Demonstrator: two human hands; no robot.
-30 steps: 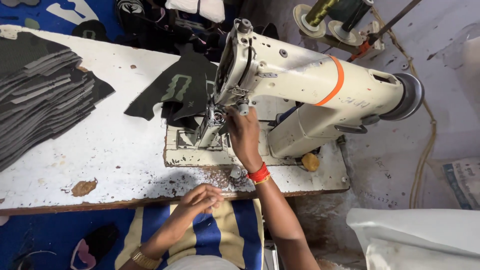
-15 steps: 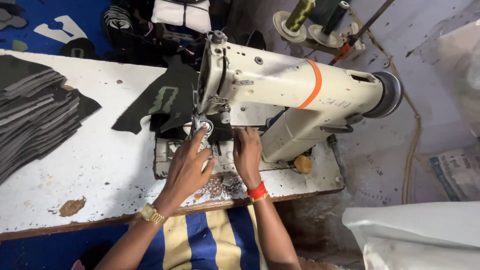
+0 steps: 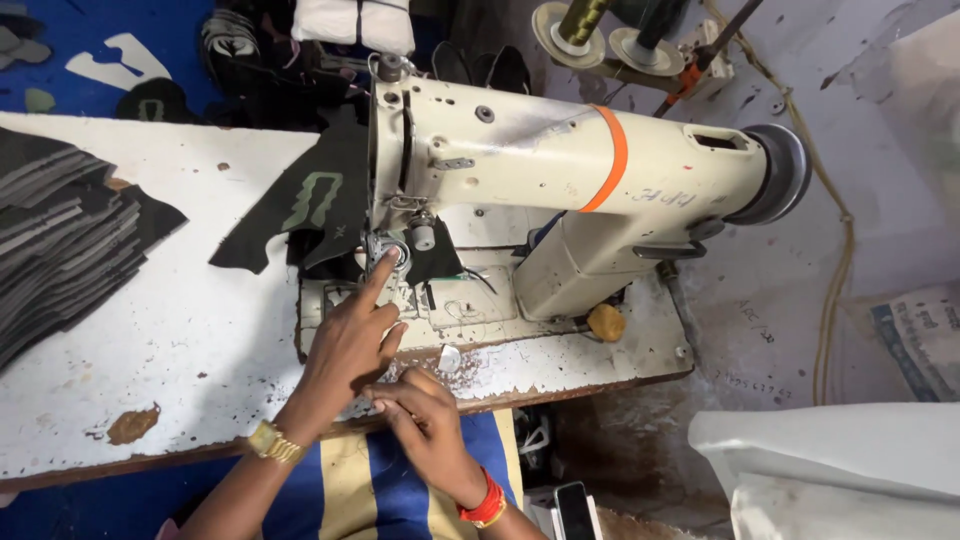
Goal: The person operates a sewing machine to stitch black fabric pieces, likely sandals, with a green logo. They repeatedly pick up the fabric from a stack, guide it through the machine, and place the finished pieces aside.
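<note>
Threading step, I judge: left hand (image 3: 350,340) open, index fingertip on the tension disc (image 3: 388,250) at the machine (image 3: 520,170) head's base. Right hand (image 3: 420,410) below it at the table (image 3: 180,340) edge, grip unclear. Next needs fine thread routing.

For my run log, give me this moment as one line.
left hand: forefinger on sewing machine needle area | right hand: at table edge | black fabric piece behind

We see a cream sewing machine (image 3: 560,170) in glossy painted metal, banded with smooth orange tape (image 3: 608,160). Black matt cloth (image 3: 300,205) lies under its head. The white table (image 3: 180,340) has rough, chipped paint, bare wood showing at its near edge. Our left hand (image 3: 350,345) wears a shiny gold-coloured metal watch (image 3: 268,442).
</note>
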